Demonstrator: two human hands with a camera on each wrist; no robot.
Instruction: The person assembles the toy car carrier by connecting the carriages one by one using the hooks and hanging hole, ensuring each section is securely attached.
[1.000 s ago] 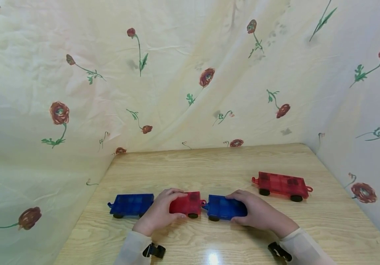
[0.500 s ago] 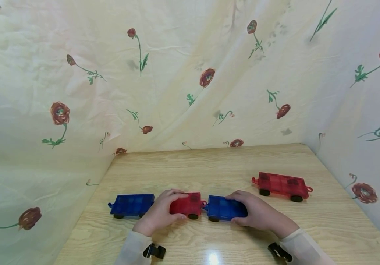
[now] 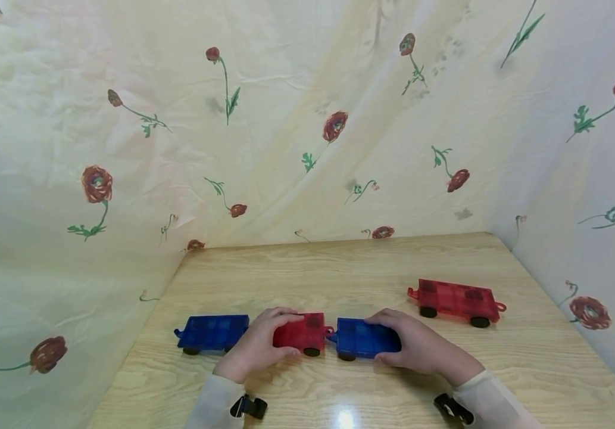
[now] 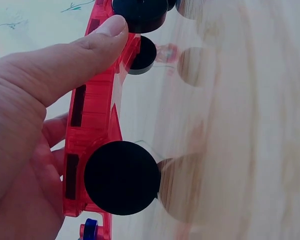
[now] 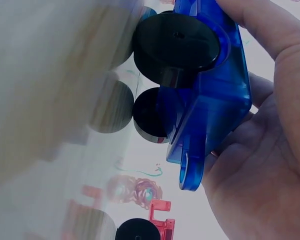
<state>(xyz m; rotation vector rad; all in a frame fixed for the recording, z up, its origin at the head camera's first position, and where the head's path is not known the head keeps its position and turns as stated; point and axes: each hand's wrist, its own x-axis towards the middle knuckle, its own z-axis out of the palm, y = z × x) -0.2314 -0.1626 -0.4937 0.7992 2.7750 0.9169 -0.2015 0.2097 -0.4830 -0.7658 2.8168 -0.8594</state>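
My left hand [image 3: 261, 342] grips a red toy train car [image 3: 307, 333] from both long sides, thumb near and fingers far. In the left wrist view its black wheels [image 4: 122, 177] stand on the shiny tabletop. My right hand [image 3: 406, 339] holds a blue toy train car [image 3: 358, 338] the same way round its right end. The blue car's hook meets the red car's ring between the hands. Behind the left hand sits a second blue car [image 3: 213, 332], its right end partly hidden; a bit of blue hook shows at the red car's ring [image 4: 90, 229] in the left wrist view.
Farther back on the right, a second red car [image 3: 457, 301] stands by itself on the wooden table [image 3: 312, 268]. A flowered cloth [image 3: 286, 149] hangs round the table's back and sides. Black straps [image 3: 248, 407] circle both wrists.
Both hands stay almost still on their cars. The gripped red and blue cars have shifted only slightly toward the near side; the other cars stand as before.
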